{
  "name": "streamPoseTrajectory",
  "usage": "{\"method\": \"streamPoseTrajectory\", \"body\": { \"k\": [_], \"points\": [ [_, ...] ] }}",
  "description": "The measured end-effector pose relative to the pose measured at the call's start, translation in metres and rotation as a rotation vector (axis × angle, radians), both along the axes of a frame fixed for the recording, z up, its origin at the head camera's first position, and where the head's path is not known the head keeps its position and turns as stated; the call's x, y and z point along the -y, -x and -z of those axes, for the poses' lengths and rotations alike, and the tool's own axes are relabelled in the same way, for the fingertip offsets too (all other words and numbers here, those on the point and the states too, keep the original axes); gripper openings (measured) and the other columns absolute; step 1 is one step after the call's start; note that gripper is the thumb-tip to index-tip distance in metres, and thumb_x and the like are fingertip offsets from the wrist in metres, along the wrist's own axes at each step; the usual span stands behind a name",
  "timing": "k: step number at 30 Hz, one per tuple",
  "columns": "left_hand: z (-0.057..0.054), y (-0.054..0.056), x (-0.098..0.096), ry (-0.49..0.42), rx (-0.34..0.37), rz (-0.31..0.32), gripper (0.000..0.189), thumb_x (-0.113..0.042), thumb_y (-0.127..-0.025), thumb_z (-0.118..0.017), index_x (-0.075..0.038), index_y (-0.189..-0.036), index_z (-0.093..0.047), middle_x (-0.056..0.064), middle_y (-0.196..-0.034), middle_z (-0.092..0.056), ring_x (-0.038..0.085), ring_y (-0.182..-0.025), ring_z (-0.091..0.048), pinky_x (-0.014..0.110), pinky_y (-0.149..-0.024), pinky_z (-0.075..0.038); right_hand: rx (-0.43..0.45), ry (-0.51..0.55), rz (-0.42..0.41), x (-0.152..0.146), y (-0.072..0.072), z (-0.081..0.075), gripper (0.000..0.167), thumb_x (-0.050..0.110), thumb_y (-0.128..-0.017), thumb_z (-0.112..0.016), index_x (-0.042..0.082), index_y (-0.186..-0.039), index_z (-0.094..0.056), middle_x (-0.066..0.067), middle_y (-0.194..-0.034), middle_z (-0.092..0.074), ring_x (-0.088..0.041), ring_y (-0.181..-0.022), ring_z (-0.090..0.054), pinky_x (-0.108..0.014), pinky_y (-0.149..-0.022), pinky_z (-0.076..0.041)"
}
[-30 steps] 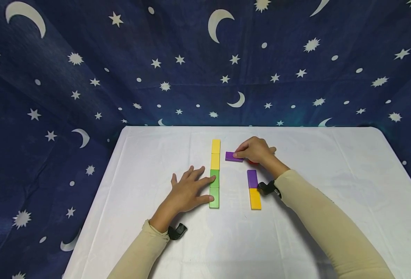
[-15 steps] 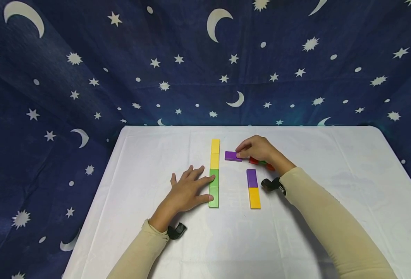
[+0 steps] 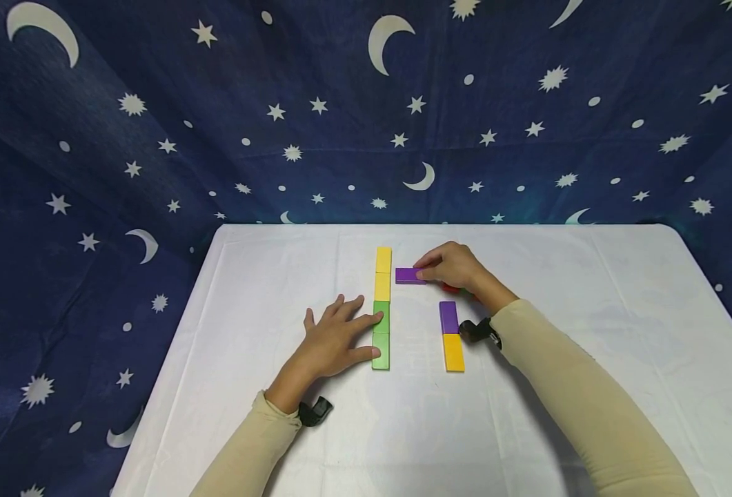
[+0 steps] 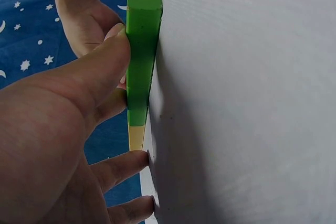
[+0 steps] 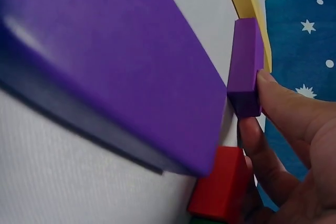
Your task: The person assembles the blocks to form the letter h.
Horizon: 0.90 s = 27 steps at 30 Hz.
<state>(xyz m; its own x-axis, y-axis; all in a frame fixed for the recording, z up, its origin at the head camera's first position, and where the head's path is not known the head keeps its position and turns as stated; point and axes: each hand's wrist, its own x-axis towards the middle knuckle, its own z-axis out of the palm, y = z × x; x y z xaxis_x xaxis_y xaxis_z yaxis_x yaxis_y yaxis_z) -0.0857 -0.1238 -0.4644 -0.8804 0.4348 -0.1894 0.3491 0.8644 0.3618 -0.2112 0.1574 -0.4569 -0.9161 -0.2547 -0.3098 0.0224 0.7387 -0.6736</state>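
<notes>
While right hand [image 3: 455, 266] pinches purple block [image 3: 406, 276], its long axis runs left-right.

A glossy purple block [image 3: 406, 276] with straight edges sits pinched at its right end between thumb and finger of the right grip [image 3: 455, 266], lying crosswise, its left end near a yellow block [image 3: 382, 286] but apart from it. Two bright green blocks [image 3: 382, 342] lie end to end, touching, lined up with the yellow one; the left grip [image 3: 331, 342] touches each, thumb on the nearer, forefinger on the farther.
</notes>
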Motion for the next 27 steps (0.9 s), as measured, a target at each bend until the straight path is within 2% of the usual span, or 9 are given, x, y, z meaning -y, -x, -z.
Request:
{"method": "streamPoseTrajectory", "body": {
  "k": [11,27],
  "points": [
    [-0.0004,-0.0001,0.0007,0.0,0.006,0.005,0.066,-0.065,-0.09,-0.066,-0.046,-0.15,-0.048,0.002,-0.167,-0.032,0.037,-0.157,-0.022,0.084,-0.109,-0.014,-0.001,-0.001,0.032,0.0078,-0.0023,-0.001,0.027,0.025,-0.09,-0.078,0.017,-0.115,-0.08,-0.008,-0.124,-0.073,-0.032,-0.127,-0.056,-0.056,-0.114,-0.036],
    [-0.0006,-0.0004,0.0006,-0.008,0.002,0.005,0.066,-0.065,-0.09,-0.066,-0.046,-0.15,-0.048,0.001,-0.167,-0.032,0.037,-0.156,-0.023,0.084,-0.108,-0.015,-0.003,-0.029,0.045,0.0101,-0.003,-0.0024,0.027,0.029,-0.091,-0.077,0.018,-0.116,-0.079,-0.008,-0.123,-0.073,-0.032,-0.126,-0.057,-0.062,-0.111,-0.034]
  ]
}}
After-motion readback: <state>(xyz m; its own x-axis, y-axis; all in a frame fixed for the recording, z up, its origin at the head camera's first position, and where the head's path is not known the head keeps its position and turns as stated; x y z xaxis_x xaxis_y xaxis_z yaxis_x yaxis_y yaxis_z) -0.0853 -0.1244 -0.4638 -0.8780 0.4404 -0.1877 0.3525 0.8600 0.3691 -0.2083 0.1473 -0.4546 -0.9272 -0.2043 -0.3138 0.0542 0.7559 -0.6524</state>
